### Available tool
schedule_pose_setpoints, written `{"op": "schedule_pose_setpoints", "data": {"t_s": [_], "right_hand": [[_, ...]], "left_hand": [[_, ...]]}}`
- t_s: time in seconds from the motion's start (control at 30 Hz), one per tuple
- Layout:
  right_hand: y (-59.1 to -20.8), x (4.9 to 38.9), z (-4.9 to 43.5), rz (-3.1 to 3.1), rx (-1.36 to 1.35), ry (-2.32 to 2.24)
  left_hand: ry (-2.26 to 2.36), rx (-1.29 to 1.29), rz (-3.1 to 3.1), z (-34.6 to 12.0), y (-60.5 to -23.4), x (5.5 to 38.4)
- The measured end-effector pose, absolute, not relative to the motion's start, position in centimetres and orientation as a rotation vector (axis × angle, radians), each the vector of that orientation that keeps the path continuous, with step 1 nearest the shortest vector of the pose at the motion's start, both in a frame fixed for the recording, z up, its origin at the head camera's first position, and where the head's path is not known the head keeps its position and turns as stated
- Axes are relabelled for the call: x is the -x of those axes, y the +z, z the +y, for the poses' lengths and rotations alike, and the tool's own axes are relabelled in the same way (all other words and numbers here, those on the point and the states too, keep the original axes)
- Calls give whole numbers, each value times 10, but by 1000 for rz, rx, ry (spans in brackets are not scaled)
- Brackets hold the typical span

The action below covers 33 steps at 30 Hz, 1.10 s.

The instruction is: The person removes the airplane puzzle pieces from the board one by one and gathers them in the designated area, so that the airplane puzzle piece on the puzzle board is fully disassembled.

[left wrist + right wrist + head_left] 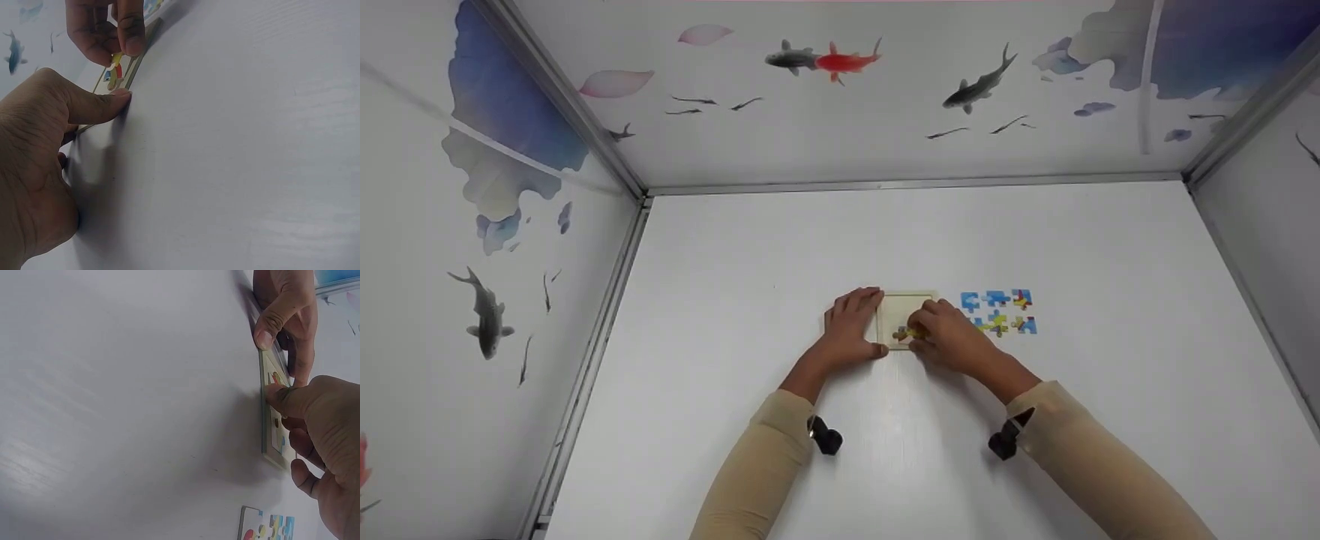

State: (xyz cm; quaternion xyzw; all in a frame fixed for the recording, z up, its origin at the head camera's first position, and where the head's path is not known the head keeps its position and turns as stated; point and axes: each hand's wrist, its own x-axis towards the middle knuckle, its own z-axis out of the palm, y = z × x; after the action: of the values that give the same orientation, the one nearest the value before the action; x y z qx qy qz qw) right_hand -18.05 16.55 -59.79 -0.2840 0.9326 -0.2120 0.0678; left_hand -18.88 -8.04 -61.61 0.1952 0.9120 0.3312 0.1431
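A small square wooden puzzle tray [903, 307] lies on the white table. My left hand [849, 328] holds it by the left side, thumb at the near corner and fingers toward the far corner. Over the near part of the tray, my right hand [952, 336] pinches a yellow jigsaw piece [116, 58] between thumb and fingers, which cover most of it. Beside that piece, a multicoloured jigsaw piece [900, 333] lies inside the near rim. In the right wrist view, another piece [277, 433] shows in the tray below the right fingers.
Right of the tray, several loose jigsaw pieces [997, 298] lie in two rows, blue with yellow and red parts; the right hand partly hides the nearest. Walls with painted fish enclose the table, a metal rail [885, 185] along its back edge.
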Motion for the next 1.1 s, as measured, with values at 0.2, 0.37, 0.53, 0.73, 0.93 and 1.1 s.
{"op": "schedule_pose_setpoints", "data": {"t_s": [0.2, 0.37, 0.53, 0.73, 0.93, 1.1], "right_hand": [[-598, 181, 169, 2818, 863, -644], [-598, 179, 178, 2846, 898, -652], [-598, 178, 191, 2869, 900, -724], [-596, 174, 210, 2865, 868, -782], [-594, 166, 231, 2875, 747, -800], [-594, 161, 250, 2890, 727, -818]], "left_hand": [[928, -555, 2639, -81, -617, 189], [928, -554, 2632, -81, -619, 188], [922, -550, 2646, -81, -621, 190], [946, -553, 2631, -81, -622, 189], [955, -562, 2635, -80, -621, 188], [925, -550, 2655, -79, -622, 191]]}}
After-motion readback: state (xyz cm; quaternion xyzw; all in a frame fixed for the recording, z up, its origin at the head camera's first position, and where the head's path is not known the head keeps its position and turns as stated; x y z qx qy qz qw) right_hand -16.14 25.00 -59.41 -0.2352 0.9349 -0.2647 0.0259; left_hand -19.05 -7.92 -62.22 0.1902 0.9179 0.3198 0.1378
